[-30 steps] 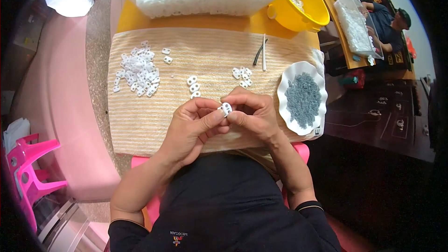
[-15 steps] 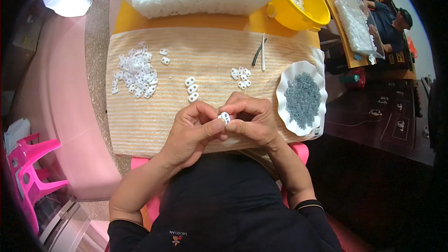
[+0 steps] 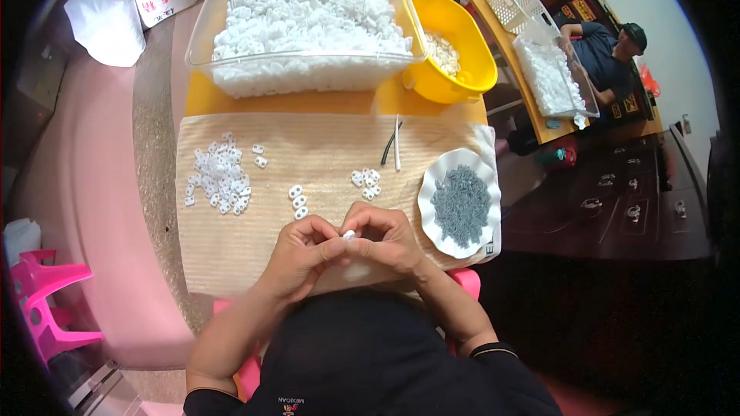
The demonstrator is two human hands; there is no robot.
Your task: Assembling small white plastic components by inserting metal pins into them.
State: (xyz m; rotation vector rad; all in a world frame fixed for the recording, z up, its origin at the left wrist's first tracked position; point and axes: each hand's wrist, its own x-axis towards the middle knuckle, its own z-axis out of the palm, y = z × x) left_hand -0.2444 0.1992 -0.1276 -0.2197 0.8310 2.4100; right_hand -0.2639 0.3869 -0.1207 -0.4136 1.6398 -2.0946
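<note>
My left hand (image 3: pixel 302 256) and my right hand (image 3: pixel 389 239) meet over the near edge of a beige striped cloth (image 3: pixel 324 162), fingertips pinched together on one small white plastic piece (image 3: pixel 348 236). A heap of the same white pieces (image 3: pixel 218 180) lies on the cloth to the left. Three more (image 3: pixel 297 202) sit just beyond my left hand, and a small cluster (image 3: pixel 366 182) lies beyond my right hand. A white scalloped dish of small grey parts (image 3: pixel 460 205) stands to the right of my right hand.
A clear tub heaped with white pieces (image 3: pixel 304 19) stands at the table's far side, a yellow bowl (image 3: pixel 455 46) beside it. Thin black and white sticks (image 3: pixel 393 150) lie on the cloth. Another person (image 3: pixel 609 54) works at a far table. A pink stool (image 3: pixel 46 300) stands at left.
Both hands have drawn a little nearer to me with the white piece, and the fingers have closed more tightly around it.
</note>
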